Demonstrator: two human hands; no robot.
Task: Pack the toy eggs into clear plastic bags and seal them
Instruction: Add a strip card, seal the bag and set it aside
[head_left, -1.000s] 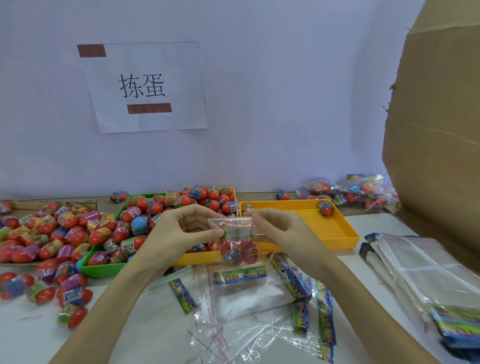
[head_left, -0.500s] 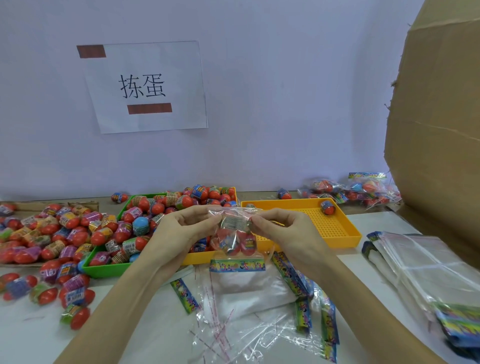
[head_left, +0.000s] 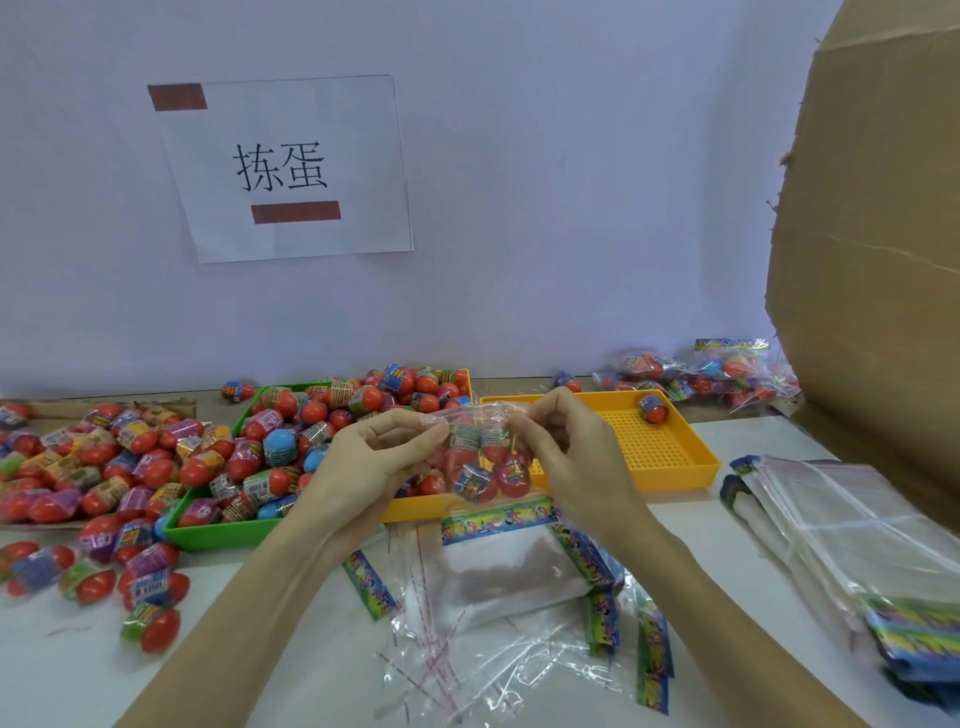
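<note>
Because the small clear plastic bag (head_left: 480, 457) already carries a few red toy eggs with printed wrappers (head_left: 511, 475), both hands hold it up off the white tabletop (head_left: 727, 597), letting the eggs' weight pull the film straight below the mouth. The left hand (head_left: 374, 457) pinches the bag's top edge at one corner between thumb and fingers (head_left: 434, 423), and the right hand (head_left: 566, 447) pinches the opposite corner, its fingers curled over the flap, a hold that looks suited to folding the flap down and sealing it. The bag hangs in front of the shallow yellow perforated tray (head_left: 660, 441), which holds one loose egg. The green plastic tray heaped with eggs (head_left: 218, 535) sits within easy reach on the left, presumably as the supply. Flat empty bags with colourful header strips (head_left: 493, 571) lie directly beneath the hands, with a further stack (head_left: 857, 525) at the right, and filled packs (head_left: 717, 374) are gathered by the wall.
</note>
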